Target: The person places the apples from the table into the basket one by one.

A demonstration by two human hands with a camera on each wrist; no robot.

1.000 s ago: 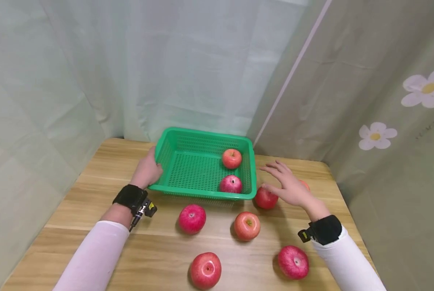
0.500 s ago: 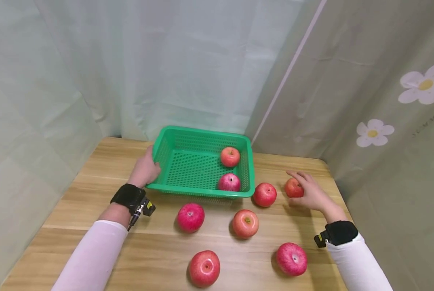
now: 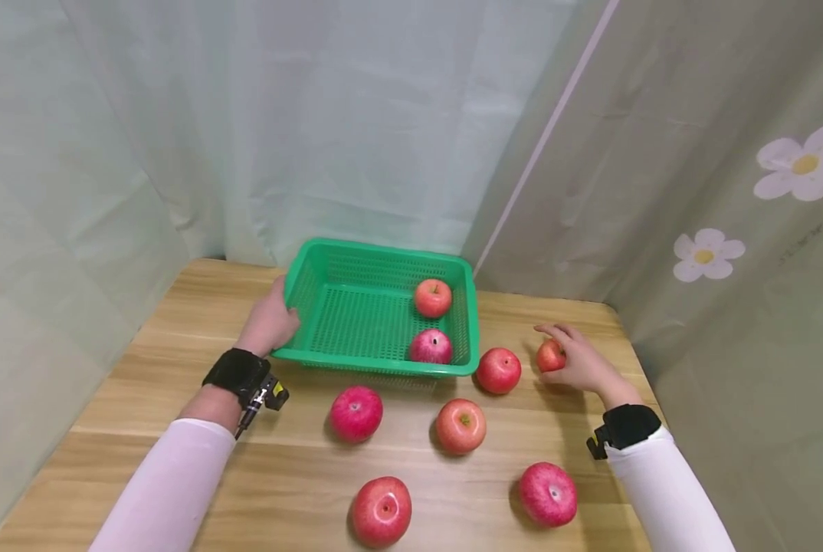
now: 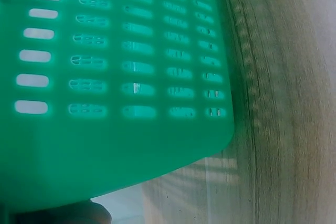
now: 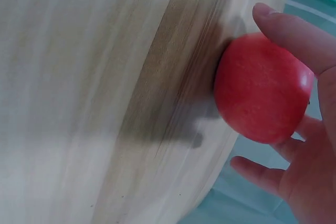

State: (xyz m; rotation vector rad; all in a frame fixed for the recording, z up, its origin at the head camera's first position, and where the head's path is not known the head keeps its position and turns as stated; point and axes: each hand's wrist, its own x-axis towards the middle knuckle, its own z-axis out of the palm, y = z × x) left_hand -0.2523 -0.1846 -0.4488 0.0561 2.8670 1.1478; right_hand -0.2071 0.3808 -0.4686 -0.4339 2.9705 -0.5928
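On the left of the table, my left hand (image 3: 270, 318) grips the near-left side rim of a green plastic basket (image 3: 377, 360); the left wrist view shows the slotted basket wall (image 4: 115, 145) up close. Two apples lie in the right part of the basket, a lighter red one (image 3: 433, 298) and a pinkish-red one (image 3: 431, 347). At the table's right, my right hand (image 3: 580, 362) holds a red apple (image 5: 262, 87), with the thumb on one side and fingers on the other. Another red apple (image 3: 499, 371) sits between that hand and the basket.
Several apples lie loose on the wooden table (image 3: 280, 475): a dark pink one (image 3: 356, 414), an orange-red one (image 3: 460, 426), a red one (image 3: 381, 511) at the front and a pink one (image 3: 548, 494) at the right. Pale curtains (image 3: 356, 138) hang behind the table.
My right hand has moved right, from above the apple beside the basket to the apple at the far right, and closed round it. My left hand has stayed on the basket rim.
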